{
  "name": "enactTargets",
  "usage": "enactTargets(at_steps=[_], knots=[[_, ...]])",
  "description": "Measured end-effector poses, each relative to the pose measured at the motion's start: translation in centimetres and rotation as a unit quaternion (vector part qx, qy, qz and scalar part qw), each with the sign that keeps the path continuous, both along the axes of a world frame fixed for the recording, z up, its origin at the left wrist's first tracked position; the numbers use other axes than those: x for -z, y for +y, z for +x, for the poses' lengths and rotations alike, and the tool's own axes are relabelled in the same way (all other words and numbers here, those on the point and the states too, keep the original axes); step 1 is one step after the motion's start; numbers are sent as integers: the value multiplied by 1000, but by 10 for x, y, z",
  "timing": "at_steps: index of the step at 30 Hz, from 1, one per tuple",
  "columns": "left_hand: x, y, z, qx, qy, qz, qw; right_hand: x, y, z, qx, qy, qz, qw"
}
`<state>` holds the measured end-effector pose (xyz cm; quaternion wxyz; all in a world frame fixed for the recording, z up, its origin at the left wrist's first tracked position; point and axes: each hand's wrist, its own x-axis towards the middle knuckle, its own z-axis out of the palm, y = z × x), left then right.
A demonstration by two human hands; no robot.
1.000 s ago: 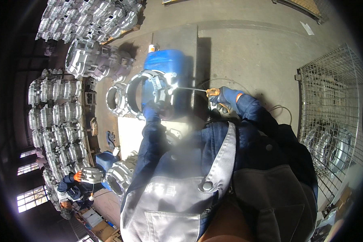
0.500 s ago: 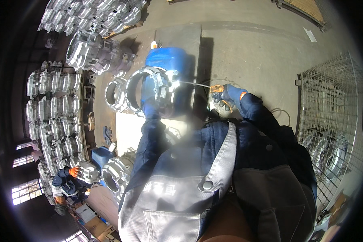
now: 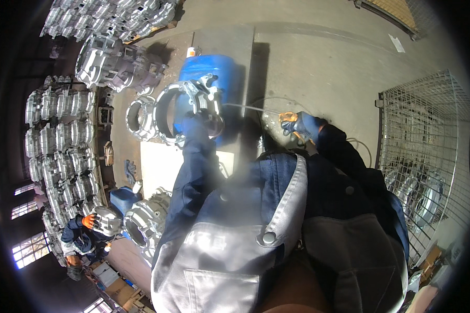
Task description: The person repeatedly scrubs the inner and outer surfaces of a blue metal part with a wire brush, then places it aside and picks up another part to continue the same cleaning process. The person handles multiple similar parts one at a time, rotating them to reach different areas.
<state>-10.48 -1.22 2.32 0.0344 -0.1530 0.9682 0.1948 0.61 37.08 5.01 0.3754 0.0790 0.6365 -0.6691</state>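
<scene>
My left hand (image 3: pixel 196 127), in a dark blue glove, grips the rim of a round silver metal casting (image 3: pixel 185 112) held upright in front of a blue drum (image 3: pixel 210 70). My right hand (image 3: pixel 299 125), in a blue and orange glove, is closed on an air blow gun (image 3: pixel 288 118) whose thin nozzle tube (image 3: pixel 245 107) points left at the casting. A pale haze of spray or dust hangs below the casting. A second ring-shaped casting (image 3: pixel 139 118) lies just left of the held one on the table (image 3: pixel 222 39).
Stacks of silver castings (image 3: pixel 57 141) fill the left and top left. Another person (image 3: pixel 81 235) in orange gloves handles a casting at the lower left. A wire mesh cage (image 3: pixel 428 151) with castings stands at the right. A hose (image 3: pixel 360 146) loops on the concrete floor (image 3: pixel 324 57).
Both hands and the casting sit slightly lower in view. The blow gun's nozzle stays aimed at the casting, and the haze under it has grown.
</scene>
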Motion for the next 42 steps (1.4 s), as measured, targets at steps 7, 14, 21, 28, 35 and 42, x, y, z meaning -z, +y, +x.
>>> enactTargets(at_steps=[7,14,21,28,35,42], knots=[[-55,38,-4,-51,-92,117,988,24,-16,2,21,23,-1,1000],[-50,27,7,-239,49,574,782,2,-6,-22,-60,-15,15,998],[-24,-66,23,115,92,-35,988,-14,11,-31,-85,-45,-4,995],[15,-78,23,186,-69,-192,961,-23,19,-33,-94,82,-63,990],[-8,-61,19,100,-173,-123,972,-16,7,-35,-44,5,26,999],[-17,-34,15,69,-83,-93,990,-18,3,-30,7,29,70,997]])
